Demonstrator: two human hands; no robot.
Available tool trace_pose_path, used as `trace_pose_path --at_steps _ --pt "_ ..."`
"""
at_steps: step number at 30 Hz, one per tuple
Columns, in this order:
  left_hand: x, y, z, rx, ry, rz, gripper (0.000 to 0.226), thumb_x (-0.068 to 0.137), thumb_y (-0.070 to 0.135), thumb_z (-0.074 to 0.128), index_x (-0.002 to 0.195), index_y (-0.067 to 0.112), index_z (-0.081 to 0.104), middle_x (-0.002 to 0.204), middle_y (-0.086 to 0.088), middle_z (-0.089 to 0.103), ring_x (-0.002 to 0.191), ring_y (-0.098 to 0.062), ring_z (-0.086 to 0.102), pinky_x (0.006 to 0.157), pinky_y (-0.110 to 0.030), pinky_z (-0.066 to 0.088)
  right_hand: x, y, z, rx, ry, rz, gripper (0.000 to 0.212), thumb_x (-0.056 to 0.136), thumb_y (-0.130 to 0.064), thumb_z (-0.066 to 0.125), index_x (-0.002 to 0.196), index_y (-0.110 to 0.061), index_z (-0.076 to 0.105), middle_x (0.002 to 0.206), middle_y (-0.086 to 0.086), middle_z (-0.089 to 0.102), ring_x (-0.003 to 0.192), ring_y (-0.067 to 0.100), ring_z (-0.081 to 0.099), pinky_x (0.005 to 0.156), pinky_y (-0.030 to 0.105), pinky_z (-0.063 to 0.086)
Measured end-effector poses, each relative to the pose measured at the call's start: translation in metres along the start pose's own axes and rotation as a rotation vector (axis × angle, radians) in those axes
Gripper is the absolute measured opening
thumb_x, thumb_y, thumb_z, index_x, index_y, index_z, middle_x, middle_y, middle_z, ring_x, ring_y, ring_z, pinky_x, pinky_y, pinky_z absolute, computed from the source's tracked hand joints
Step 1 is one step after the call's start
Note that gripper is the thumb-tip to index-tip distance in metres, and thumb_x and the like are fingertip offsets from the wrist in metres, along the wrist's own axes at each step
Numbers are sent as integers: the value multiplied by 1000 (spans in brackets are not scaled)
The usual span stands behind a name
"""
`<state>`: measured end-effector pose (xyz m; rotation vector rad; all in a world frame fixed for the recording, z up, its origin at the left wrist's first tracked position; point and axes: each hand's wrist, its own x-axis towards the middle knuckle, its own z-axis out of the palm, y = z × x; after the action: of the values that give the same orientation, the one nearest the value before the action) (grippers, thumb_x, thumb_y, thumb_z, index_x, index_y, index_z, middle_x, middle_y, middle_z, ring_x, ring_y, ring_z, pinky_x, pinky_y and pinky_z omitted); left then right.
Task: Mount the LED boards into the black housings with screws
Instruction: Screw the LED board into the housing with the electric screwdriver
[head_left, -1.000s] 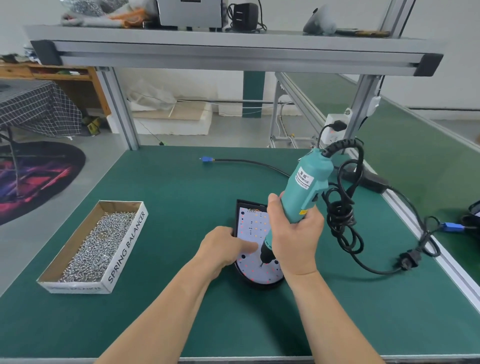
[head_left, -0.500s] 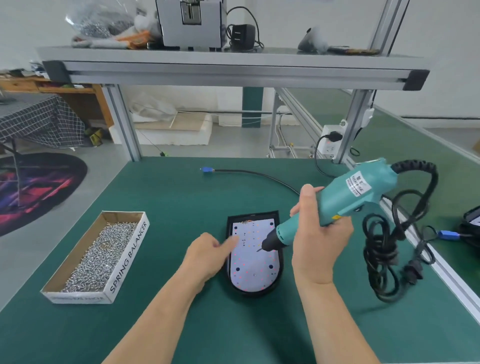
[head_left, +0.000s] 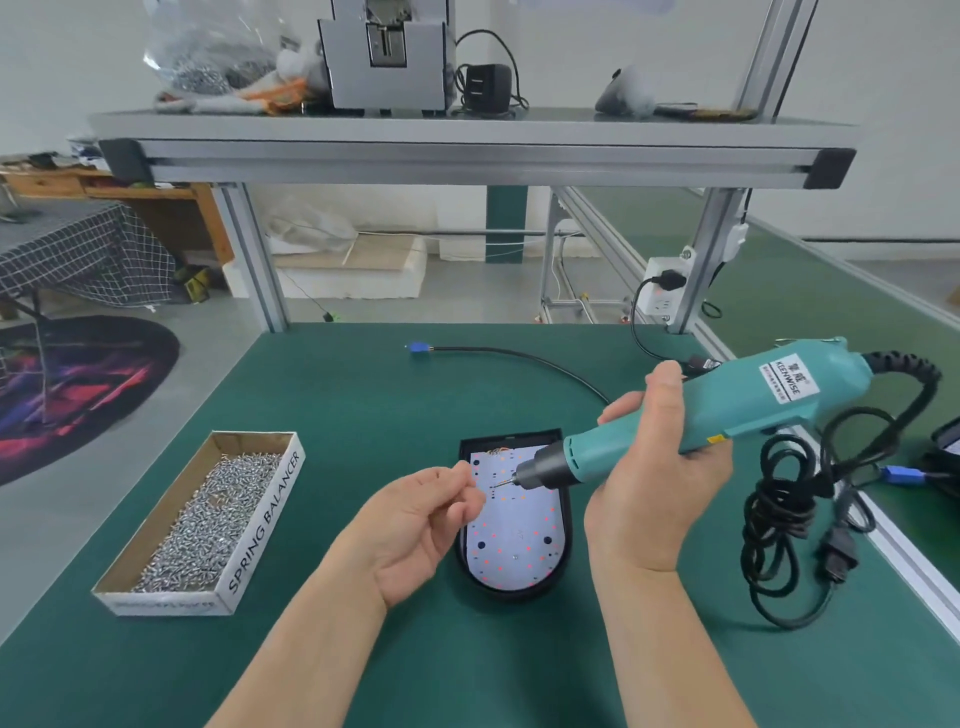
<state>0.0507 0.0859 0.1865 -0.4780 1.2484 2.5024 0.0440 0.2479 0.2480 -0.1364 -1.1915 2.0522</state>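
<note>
Green-matted worktop (head_left: 363, 395), set under an aluminium-framed shelf (head_left: 467, 150). Black housing (head_left: 567, 530): lies flat near the front middle of the worktop, rounded end toward you, with the white LED board (head_left: 519, 540) seated inside it. Left of the housing, well apart: open cardboard box (head_left: 265, 525) marked SPRING BALANCER, filled with loose silver screws (head_left: 208, 514). Your left hand (head_left: 421, 525): raised just left of the housing's far end, palm up, thumb and forefinger pinched together close to the driver bit; whether a screw sits between them you cannot tell. Your right hand (head_left: 649, 483): above the housing's right side, wrapped round the barrel of the teal electric screwdriver (head_left: 727, 400), which lies nearly level, bit pointing left over the board's far part. Right of the housing: the driver's black cord (head_left: 779, 519), in a loose bundle. Beyond the housing: black cable with a blue tip (head_left: 415, 347).
</note>
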Motion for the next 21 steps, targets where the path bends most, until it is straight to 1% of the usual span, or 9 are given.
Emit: trace_pose_path --at_steps 3,5,7,10,13,17,21 --pt "2 -5 1 -33 1 2 14 67 8 74 75 -3 75 69 -13 68 57 -12 69 48 -13 53 2 -4 2 12 -6 -19 27 87 -40 66 60 -41 68 56 -2 57 57 14 53 61 23 48" --pt "2 -7 1 -22 -3 -1 16 66 3 74 79 -4 78 76 -16 71 65 -15 73 52 -14 55 2 -4 2 -4 -4 -28 26 87 -41 66 61 -41 67 57 -1 57 58 15 53 62 24 48" --pt "1 -7 -1 9 -21 -7 20 66 -1 73 84 -5 79 78 -17 73 68 -17 74 55 -15 56 3 -4 2 4 -3 -24 24 86 -42 66 62 -42 67 58 -2 57 58 14 53 62 25 48" --pt "0 -6 -2 22 -56 -19 26 66 -2 73 91 -5 78 79 -16 72 67 -16 72 58 -16 56 3 -4 3 9 -7 -16 23 85 -41 67 62 -42 66 57 -2 57 57 14 52 61 24 48" --pt "-1 -6 -1 -39 -79 -60 29 66 -1 75 94 -5 77 76 -14 70 62 -14 69 55 -16 56 2 -3 3 23 -12 9 22 84 -40 68 62 -41 65 55 -2 57 55 12 52 58 21 47" --pt "-2 -8 1 -112 -70 -82 21 65 0 75 85 -3 79 74 -12 71 61 -14 70 53 -16 56 0 -2 2 24 -28 11 23 84 -40 68 63 -37 61 55 0 57 54 12 52 58 22 47" --pt "-3 -11 7 -129 -62 -88 15 64 -1 74 78 -2 79 72 -12 70 60 -14 70 51 -16 56 -1 -1 1 9 -38 10 26 84 -40 68 62 -30 58 56 1 56 54 15 51 58 24 47"
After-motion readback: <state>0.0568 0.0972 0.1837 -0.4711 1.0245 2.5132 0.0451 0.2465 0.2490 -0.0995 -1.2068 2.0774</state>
